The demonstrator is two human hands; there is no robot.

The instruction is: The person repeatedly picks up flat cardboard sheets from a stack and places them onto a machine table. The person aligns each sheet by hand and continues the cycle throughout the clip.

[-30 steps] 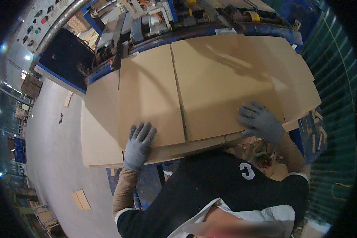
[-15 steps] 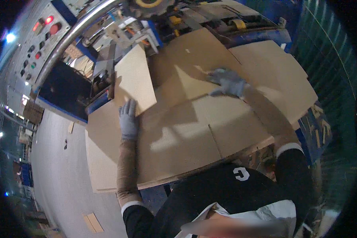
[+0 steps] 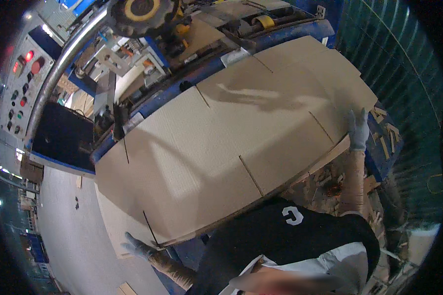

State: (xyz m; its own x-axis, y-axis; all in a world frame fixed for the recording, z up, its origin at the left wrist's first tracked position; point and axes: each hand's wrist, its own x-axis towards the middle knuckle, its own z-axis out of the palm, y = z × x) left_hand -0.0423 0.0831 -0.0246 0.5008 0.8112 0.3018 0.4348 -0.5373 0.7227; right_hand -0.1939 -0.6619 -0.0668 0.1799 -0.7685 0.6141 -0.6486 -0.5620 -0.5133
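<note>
A large brown cardboard sheet (image 3: 206,142) with several dark slots cut into its edges lies on top of a stack, right in front of me. My left hand (image 3: 139,248), in a grey glove, is at the near left corner of the cardboard, fingers stretched out. At the right end, my right hand (image 3: 358,132), also gloved, rests against the sheet's edge with its fingers extended and the thumb apart. Whether any fingertips reach under the sheet is hidden. The sheet's far edge runs along a blue machine (image 3: 174,81).
A control panel (image 3: 24,91) with buttons and a red light stands at the far left, behind a bent metal tube (image 3: 59,64). A dark wheel (image 3: 142,11) hangs over the machine. Cardboard scraps (image 3: 325,189) lie below on the right, beside a green corrugated wall (image 3: 403,98).
The cardboard pieces under my hands at the machine are gone from the stack, baring the slotted sheet. My left hand has come back to the near left corner, my right to the right edge.
</note>
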